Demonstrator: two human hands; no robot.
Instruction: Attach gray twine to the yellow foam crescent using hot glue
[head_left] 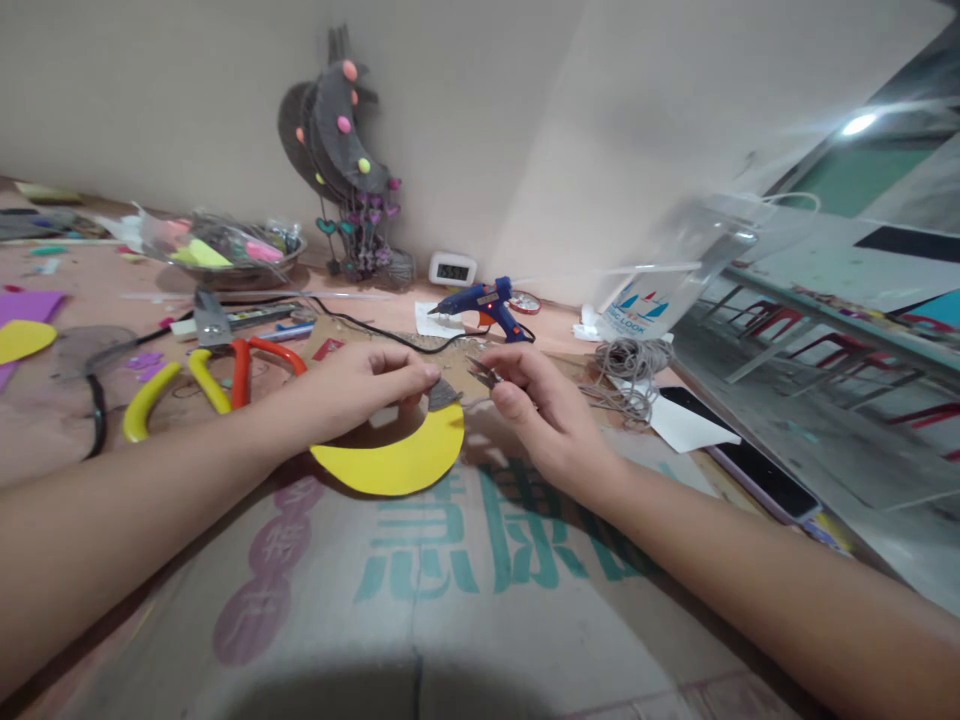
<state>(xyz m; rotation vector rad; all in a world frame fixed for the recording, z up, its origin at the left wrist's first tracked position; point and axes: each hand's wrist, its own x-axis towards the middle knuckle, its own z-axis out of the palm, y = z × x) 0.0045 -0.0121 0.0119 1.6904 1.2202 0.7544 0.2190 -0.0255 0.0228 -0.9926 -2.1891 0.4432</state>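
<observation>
My left hand (382, 385) pinches the upper tip of a yellow crescent cutout (397, 468), where grey cord (444, 396) is wrapped around it. In my right hand (547, 415) is a small pointed metal tool that looks like thread snips (482, 372), its tips toward the left hand. A thin strand of the cord runs from the wrapped tip toward my right hand. Behind the hands stands a blue hot glue gun (484, 303) with a small red light. A loose bundle of grey cord (630, 370) lies right of my right hand.
Yellow-handled pliers (195, 375) and orange-handled scissors (241, 365) lie left. Printed cardboard (315, 620) covers the work surface. Grey moon ornaments (330, 140) hang at the wall above a white digital timer (452, 269). A phone (765, 475) and clear plastic container (652, 300) are right.
</observation>
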